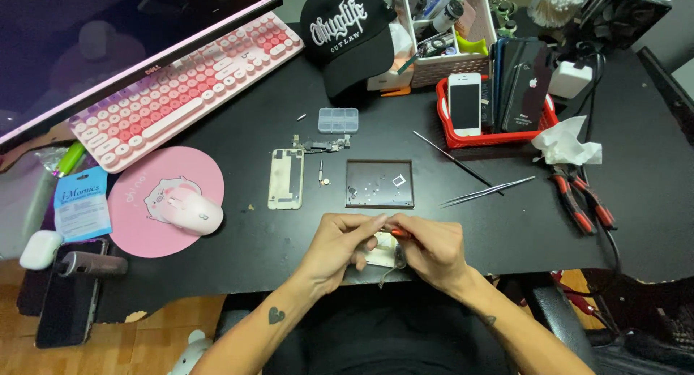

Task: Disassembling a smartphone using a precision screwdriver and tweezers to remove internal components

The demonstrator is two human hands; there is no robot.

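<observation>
At the table's (pixel 238 259) near edge, a small pale part (pixel 381 255) sits between both hands. The left hand (pixel 340 248) pinches it with fingers closed on its side; the right hand (pixel 430 250) has fingers curled around an orange-tipped tool (pixel 400 233) touching the part. Just beyond lies a dark tray (pixel 379 183) of tiny pieces, a phone shell (pixel 286 178) to its left, tweezers (pixel 488 191) to its right. Bare black table lies open on both sides of the hands.
</observation>
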